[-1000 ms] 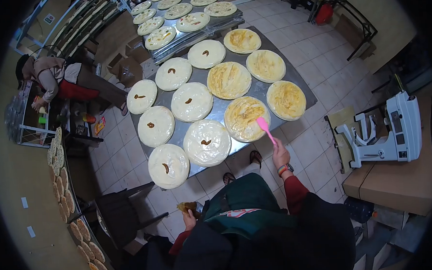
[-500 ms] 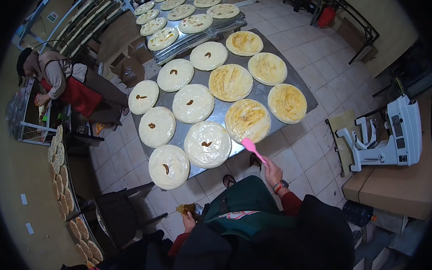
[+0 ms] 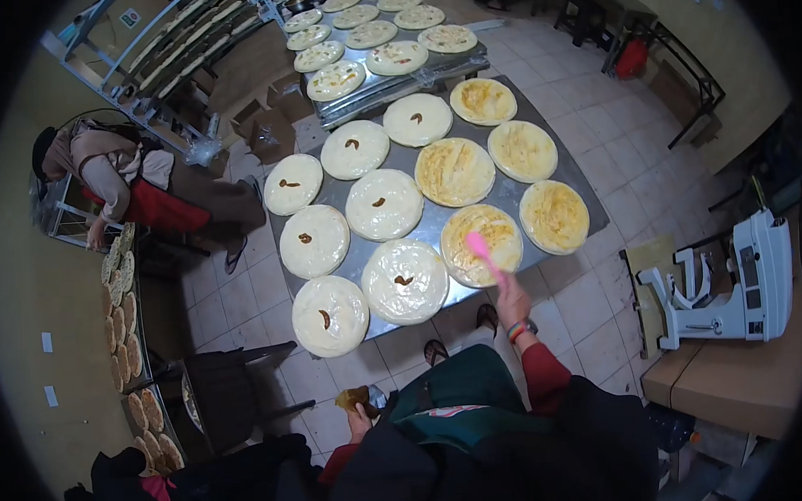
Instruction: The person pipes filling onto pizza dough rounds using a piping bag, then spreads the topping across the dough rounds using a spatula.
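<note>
My right hand is closed on the handle of a pink brush, whose head lies over a round dough with orange-brown sauce at the table's near edge. Low in front of my body, my left hand holds a bag with brown contents. Several rounds on the metal table carry spread sauce, such as the one at the right. The others are pale and glossy with a small brown dab in the middle, like the nearest white round.
Another person bends over a counter at the left. Topped rounds fill a far table. A dark chair stands left, a white machine right on a cardboard box. Dark clothing shows at the lower left.
My right hand has moved the brush from the round's near edge back up onto its middle. The view has shifted, and the other person reaches lower at the left.
</note>
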Motion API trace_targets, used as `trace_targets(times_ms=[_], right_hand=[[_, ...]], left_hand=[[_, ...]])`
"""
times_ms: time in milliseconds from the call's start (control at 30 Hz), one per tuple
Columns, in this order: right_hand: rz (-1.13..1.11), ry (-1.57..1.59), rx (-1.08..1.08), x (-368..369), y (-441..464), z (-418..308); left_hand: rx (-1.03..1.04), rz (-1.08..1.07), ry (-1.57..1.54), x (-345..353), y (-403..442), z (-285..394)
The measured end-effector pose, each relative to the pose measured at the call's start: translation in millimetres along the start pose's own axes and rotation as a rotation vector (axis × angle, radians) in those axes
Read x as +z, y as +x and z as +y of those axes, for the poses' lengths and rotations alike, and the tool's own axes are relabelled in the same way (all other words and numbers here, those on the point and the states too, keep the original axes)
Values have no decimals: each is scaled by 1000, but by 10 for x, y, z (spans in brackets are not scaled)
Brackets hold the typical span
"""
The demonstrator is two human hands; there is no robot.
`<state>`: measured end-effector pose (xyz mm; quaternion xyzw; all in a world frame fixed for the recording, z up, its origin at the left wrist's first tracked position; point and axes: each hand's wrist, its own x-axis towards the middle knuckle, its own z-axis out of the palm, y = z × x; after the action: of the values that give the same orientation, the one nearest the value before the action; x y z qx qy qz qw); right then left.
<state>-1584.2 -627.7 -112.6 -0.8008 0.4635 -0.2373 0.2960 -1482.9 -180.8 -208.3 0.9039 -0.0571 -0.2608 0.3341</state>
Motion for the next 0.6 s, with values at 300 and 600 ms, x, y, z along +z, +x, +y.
trace_targets(times_ms=[300,600], right_hand=[[-185,-48,63,246,64,-299],[55,224,47,261,-60,-43]], left_hand=[[-62,-7,-23,129,91,11],[-115,-43,-53,218,264,-39]])
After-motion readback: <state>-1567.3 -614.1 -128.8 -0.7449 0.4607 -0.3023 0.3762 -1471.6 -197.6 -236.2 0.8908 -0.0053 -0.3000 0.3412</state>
